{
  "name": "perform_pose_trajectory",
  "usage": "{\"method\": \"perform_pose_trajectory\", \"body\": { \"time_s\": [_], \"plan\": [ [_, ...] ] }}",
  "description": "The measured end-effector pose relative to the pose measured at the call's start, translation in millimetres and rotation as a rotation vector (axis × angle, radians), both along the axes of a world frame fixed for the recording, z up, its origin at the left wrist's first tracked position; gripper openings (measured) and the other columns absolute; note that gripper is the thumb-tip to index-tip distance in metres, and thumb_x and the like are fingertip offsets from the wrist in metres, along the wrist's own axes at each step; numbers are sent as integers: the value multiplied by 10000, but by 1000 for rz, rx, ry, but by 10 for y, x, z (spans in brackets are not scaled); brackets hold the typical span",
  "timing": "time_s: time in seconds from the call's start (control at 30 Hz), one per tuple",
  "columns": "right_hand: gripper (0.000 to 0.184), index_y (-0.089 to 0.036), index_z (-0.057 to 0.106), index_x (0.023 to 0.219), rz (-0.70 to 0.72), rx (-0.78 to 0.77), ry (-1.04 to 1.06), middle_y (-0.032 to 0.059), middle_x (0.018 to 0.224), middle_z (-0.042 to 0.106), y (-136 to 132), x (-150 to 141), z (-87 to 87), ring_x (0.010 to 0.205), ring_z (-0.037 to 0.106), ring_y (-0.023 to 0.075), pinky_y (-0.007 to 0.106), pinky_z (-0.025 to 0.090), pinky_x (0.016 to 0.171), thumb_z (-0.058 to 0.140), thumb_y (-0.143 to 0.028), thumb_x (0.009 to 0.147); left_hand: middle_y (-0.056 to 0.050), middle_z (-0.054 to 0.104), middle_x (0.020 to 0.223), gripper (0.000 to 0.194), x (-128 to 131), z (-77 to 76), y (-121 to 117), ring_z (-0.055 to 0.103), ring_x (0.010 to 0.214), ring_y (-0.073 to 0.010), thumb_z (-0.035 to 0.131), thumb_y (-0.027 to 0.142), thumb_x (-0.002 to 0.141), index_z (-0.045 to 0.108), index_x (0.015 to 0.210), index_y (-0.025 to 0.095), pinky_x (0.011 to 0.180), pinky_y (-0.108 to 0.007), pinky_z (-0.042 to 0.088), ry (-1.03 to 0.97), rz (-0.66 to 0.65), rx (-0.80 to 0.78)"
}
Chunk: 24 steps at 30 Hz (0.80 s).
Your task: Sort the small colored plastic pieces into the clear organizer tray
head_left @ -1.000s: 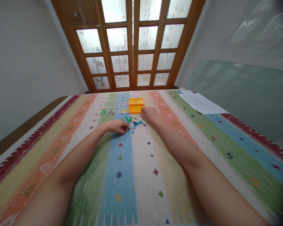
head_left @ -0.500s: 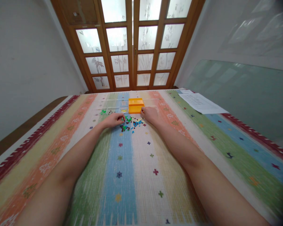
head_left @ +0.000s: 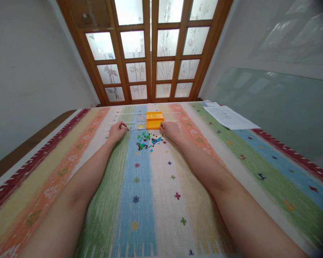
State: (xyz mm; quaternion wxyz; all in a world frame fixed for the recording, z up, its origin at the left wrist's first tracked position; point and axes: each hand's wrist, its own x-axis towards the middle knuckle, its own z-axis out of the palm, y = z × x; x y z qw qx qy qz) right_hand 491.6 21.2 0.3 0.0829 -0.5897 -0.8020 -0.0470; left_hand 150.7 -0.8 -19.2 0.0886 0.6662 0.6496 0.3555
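A pile of small coloured pieces (head_left: pixel 148 139), green, blue, dark red and yellow, lies on the striped cloth far in front of me. Behind it stands a clear divided tray (head_left: pixel 138 125) with an orange box (head_left: pixel 154 120) set in it. My left hand (head_left: pixel 117 130) hovers at the tray's left compartments, fingers curled together; what they pinch is too small to see. My right hand (head_left: pixel 171 130) rests just right of the orange box, fingers curled, fingertips by the box's front corner.
The table is covered by a striped multicoloured cloth (head_left: pixel 156 186). A printed sheet of paper (head_left: pixel 229 117) lies at the far right. A glass pane (head_left: pixel 280 104) leans on the right wall. Wooden glazed doors (head_left: pixel 150 53) stand behind the table.
My left hand has gone from the pile's near left edge forward and left to the clear tray's left compartments. My right hand has stayed by the orange box.
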Motion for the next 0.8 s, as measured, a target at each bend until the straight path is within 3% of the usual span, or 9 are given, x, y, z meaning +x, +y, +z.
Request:
{"method": "perform_pose_trajectory", "body": {
  "time_s": [0.47,0.67,0.8],
  "plan": [
    [406,-193,747,1153,-1,4,3,155,1124,759,-12,-13,11,992,685,265,302,415,796,398,-373,1049,-7,581,716,239,-25,-9,1,531,707,-206,595,323,853,708,1041,229,640,-285,307,49,107,9],
    [399,-184,740,1161,-6,-12,-5,156,1143,758,-34,-15,37,1005,683,261,295,408,783,404,-368,1047,-8,580,710,259,-74,-32,29,523,697,-202,585,336,850,721,1035,217,643,-289,302,44,90,27],
    [406,-185,741,1159,-1,-3,-10,154,1136,758,-32,-14,37,994,686,262,297,411,790,393,-366,1051,-3,582,687,255,-26,-16,14,530,688,-192,567,347,858,730,997,209,645,-284,318,73,-8,4]
  ]
}}
